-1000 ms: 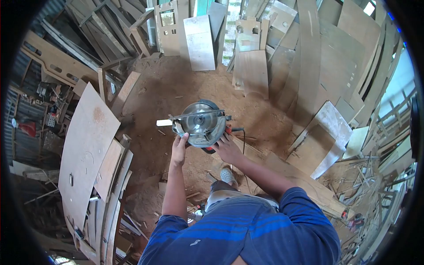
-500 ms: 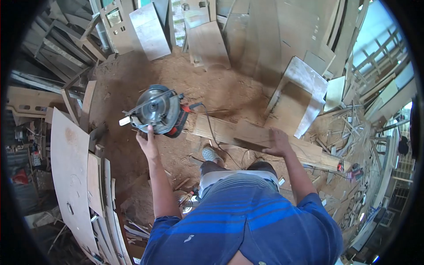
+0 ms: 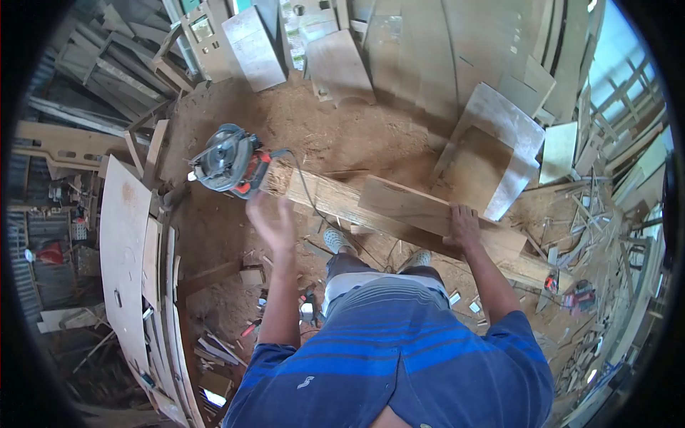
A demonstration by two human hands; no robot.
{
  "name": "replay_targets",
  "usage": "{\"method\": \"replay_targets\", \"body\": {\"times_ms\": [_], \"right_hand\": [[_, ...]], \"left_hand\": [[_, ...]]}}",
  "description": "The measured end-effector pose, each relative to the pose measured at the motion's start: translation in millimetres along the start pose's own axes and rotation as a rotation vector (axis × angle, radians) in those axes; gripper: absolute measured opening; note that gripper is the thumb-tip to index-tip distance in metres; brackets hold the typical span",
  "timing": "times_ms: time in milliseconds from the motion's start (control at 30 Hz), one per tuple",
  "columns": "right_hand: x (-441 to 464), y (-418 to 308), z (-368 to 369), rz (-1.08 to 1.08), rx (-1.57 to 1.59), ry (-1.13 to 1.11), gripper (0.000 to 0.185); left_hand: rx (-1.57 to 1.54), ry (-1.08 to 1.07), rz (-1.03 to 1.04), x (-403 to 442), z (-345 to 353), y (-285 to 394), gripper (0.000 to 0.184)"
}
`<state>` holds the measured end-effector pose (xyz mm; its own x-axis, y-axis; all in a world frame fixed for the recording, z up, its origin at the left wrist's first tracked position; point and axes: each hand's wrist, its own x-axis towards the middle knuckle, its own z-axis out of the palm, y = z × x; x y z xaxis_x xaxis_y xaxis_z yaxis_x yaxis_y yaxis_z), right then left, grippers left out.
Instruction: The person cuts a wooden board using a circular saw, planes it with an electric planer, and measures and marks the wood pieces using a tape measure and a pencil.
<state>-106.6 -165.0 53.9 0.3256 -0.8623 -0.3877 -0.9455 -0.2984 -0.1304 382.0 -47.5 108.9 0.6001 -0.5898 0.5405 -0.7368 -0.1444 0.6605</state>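
Observation:
A circular saw (image 3: 227, 160) with a red and black body sits at the left end of a long timber beam (image 3: 325, 196). My left hand (image 3: 273, 222), smeared by motion, is just below the saw and apart from it, thumb and fingers spread with nothing seen between them. A shorter wooden board (image 3: 403, 203) lies along the top of the beam. Around that board's near edge my right hand (image 3: 464, 226) is closed, fingers on its upper face. The saw's dark cord (image 3: 307, 189) crosses the beam and runs down toward my feet.
Plywood sheets (image 3: 125, 264) lean at the left, and large panels (image 3: 417, 64) stand along the back. Scrap wood (image 3: 571, 207) litters the right side. A red tool (image 3: 551, 282) lies by the beam's right end. Offcuts and tools lie around my shoes (image 3: 339, 241).
The saw has tilted and shifted slightly left, and my left hand has come off it, down and right. My right hand still grips the board, a little farther right in view.

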Motion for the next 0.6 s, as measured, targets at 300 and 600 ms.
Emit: {"method": "replay_targets", "body": {"times_ms": [300,600], "right_hand": [[-79,20,43,-0.18,0.014,0.502,0.068],[-113,55,65,-0.363,0.13,0.563,0.058]], "left_hand": [[0.098,-0.997,0.508,-148,129,157,0.076],[0.294,-1.016,0.483,-209,121,166,0.094]]}}
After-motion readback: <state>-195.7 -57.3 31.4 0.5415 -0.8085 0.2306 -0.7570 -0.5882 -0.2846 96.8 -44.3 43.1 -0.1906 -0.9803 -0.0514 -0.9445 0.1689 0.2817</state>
